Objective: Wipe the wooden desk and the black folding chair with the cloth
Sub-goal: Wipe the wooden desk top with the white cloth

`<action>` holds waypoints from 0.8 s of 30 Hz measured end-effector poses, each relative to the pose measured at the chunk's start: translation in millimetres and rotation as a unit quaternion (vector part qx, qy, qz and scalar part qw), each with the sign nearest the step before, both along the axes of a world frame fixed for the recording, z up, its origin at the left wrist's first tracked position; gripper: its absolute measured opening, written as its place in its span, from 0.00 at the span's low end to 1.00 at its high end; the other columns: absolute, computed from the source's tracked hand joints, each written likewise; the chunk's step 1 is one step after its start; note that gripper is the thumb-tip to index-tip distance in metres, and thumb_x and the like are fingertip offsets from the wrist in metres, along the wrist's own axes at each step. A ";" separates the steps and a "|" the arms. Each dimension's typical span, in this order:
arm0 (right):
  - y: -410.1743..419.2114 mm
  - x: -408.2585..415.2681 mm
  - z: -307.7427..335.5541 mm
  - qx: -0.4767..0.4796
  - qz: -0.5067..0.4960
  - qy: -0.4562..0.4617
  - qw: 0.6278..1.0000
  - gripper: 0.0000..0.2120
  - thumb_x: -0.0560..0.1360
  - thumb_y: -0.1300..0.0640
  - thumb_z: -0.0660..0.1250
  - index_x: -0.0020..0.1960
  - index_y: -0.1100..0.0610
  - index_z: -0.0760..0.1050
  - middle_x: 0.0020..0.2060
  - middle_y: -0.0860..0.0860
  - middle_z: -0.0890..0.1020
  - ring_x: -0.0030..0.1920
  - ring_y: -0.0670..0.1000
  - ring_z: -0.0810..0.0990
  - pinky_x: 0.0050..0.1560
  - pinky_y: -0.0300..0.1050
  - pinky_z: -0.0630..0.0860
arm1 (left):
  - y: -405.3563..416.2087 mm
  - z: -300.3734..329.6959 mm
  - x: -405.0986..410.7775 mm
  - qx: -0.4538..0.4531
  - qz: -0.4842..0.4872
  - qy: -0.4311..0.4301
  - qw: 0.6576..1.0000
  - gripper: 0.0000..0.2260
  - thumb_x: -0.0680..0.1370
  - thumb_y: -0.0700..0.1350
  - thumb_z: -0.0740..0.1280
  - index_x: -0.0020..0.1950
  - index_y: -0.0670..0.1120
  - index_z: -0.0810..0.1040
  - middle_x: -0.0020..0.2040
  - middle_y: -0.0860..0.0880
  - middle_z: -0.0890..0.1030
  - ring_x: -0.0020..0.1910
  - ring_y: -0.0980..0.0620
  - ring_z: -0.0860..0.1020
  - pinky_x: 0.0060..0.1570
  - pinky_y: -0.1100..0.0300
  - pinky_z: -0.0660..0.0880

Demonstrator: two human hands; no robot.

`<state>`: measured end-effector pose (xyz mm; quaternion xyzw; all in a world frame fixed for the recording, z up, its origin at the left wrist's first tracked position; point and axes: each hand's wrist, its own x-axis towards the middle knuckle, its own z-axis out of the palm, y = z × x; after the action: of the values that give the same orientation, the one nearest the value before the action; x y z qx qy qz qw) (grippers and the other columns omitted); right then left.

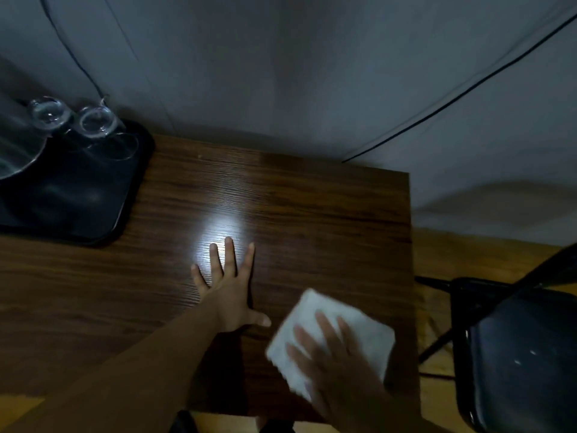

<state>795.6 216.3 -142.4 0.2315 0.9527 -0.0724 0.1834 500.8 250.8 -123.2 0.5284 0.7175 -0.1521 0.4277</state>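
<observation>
Dark wood grain covers the desk [281,198], whose right edge and far right corner are bare. A white cloth [331,335] is pressed flat near the right edge by the right hand [337,367], fingers spread open on it. The left hand [228,289] is laid flat mid-desk, fingers splayed. A black tray [71,195] with two glasses [71,117] occupies the far left corner. The black folding chair [524,354] is set just beside the right edge.
</observation>
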 end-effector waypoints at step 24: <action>-18.3 69.8 13.2 -0.002 -0.220 -0.019 0.975 0.40 0.79 0.30 0.54 0.84 0.46 0.49 0.84 0.60 0.48 0.82 0.70 0.45 0.76 0.75 0.54 | -0.5 -1.5 -0.5 0.018 -0.015 -0.013 1.000 0.70 0.58 0.76 0.74 0.74 0.59 0.20 0.68 0.46 0.11 0.64 0.38 0.12 0.65 0.24 0.28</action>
<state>865.4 197.9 -129.2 0.4361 0.8747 -0.1082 0.1819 500.3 250.3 -124.6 0.5486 0.7063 -0.1389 0.4253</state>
